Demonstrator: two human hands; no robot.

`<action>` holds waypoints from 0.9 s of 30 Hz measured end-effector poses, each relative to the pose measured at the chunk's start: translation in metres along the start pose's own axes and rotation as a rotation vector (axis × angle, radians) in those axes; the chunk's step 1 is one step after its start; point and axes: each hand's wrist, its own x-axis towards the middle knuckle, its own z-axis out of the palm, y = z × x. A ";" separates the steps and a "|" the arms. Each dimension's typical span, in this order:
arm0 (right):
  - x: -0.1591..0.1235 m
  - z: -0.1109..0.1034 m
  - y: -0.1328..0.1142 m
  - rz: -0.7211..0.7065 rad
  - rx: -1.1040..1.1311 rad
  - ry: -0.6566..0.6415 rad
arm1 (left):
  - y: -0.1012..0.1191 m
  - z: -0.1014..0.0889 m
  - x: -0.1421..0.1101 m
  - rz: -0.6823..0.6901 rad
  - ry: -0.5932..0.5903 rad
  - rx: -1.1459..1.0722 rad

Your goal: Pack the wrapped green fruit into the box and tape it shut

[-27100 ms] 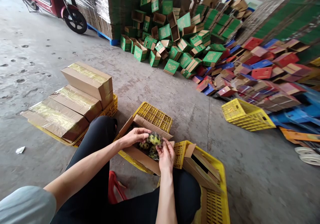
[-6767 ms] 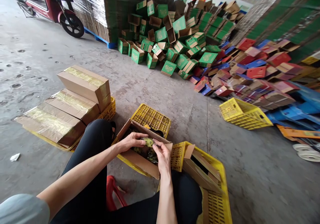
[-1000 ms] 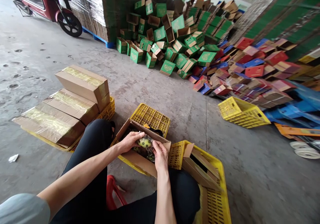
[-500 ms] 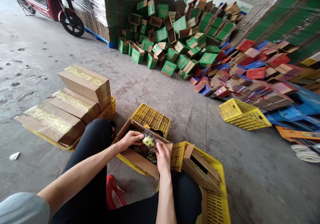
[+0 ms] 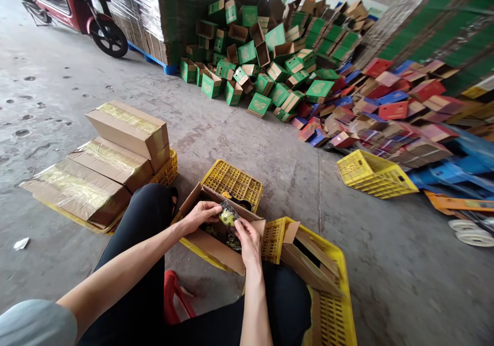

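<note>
Over the open carton [image 5: 216, 251], toward its right edge, a wrapped packet [image 5: 228, 216] is being pinched by left hand [image 5: 201, 215] and right hand [image 5: 249, 237], now being held closer together than a moment ago; the packet is seemingly being adjusted.

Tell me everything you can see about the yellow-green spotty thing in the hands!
The spotty thing looks rounded and yellow-green, with dark spots. Shiny, see-through wrapping, maybe plastic, crinkles around it. It's tilted, held over the open cardboard box. The left hand pinches its upper-left side and the right hand its lower-right side. It's too small in the picture to tell exactly what it is, or whether it's hard or soft.
</note>
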 end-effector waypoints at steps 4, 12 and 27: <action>0.003 -0.003 0.001 -0.094 -0.055 0.115 | -0.003 -0.002 0.001 -0.106 0.029 -0.017; -0.002 0.003 -0.012 -0.415 -0.357 -0.041 | -0.001 -0.001 -0.004 -0.190 -0.230 -0.111; -0.001 0.007 -0.002 -0.052 -0.067 -0.033 | -0.010 0.003 0.003 -0.031 -0.081 -0.286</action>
